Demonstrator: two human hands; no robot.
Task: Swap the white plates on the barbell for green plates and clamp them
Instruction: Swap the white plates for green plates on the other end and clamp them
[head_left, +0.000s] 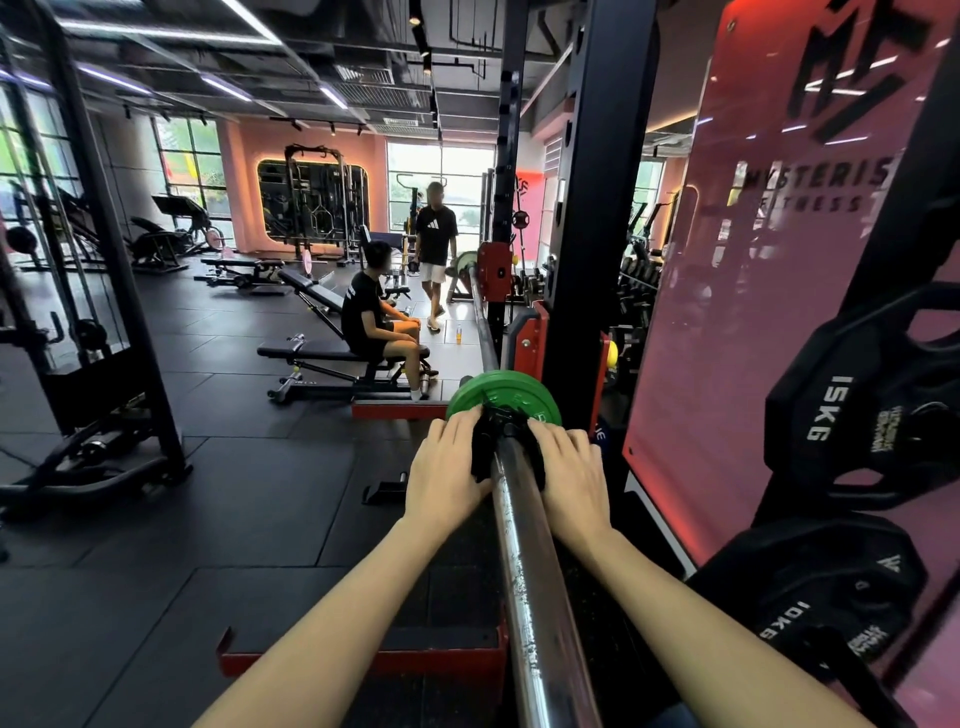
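Barbell sleeve (524, 561) runs forward to my hands: left hand (447, 470) and right hand (569, 475) both grip the black clamp (501, 423) against the mounted green plate (501, 397). I judge near-side clamping unfinished.

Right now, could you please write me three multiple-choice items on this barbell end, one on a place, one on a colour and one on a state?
1. Where does the black clamp sit?
A. On the floor
B. On the bar sleeve against the plate
C. On the bench

2. What colour is the plate on the near end of the bar?
A. White
B. Red
C. Green

3. What are the hands doing?
A. Both are on the clamp
B. Both hang free
C. One lifts a bottle

Answers: 1 B, the clamp rings the sleeve right at the plate's face. 2 C, the disc is bright green. 3 A, the left hand and the right hand flank the clamp with their fingers on it.
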